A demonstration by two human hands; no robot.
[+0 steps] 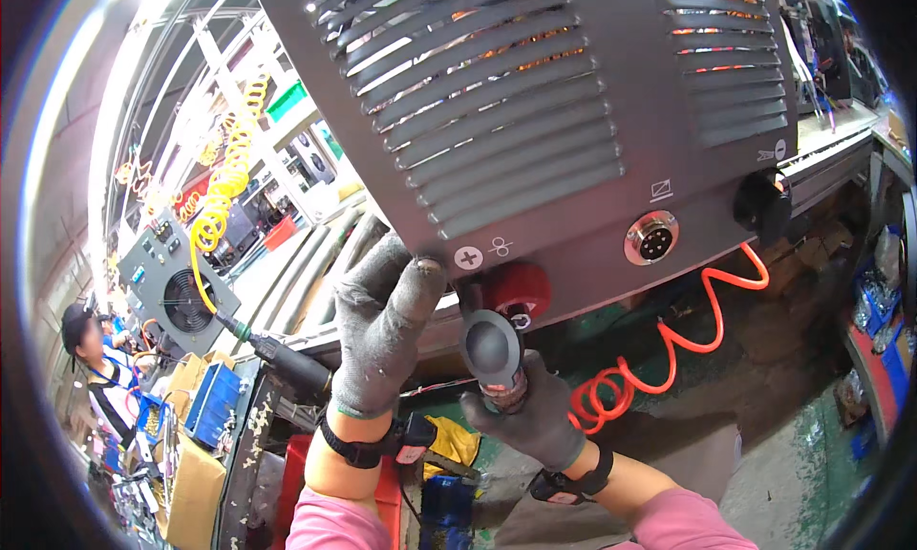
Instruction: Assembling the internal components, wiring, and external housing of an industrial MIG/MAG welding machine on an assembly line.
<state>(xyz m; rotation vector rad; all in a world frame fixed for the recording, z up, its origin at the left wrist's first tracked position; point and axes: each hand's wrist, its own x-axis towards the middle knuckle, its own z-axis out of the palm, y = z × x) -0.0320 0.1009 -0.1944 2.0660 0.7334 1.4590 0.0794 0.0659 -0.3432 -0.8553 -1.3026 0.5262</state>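
Far out at nine o'clock, a person in a dark cap (78, 332) stands beside a grey unit with a round fan grille (177, 297), and a yellow coiled hose (225, 177) climbs from it toward eleven o'clock. Nearer the middle, the left hand (382, 325), in a grey knit glove, reaches up with its fingers (417, 284) stretched nearly straight, the tips pressed against the lower edge of the big grey machine casing (535, 120) next to a cross-head screw (468, 258); it grips nothing. Just beside it, at six o'clock from the screw, the right hand (525, 411) has its fingers wrapped tight around a power screwdriver (494, 354), whose tip end points up at the casing near a red round terminal (516, 290). At two o'clock from that hand sits a round metal socket (652, 237), then a black knob (762, 204). An orange coiled hose (659, 345) trails from the tool toward three o'clock.
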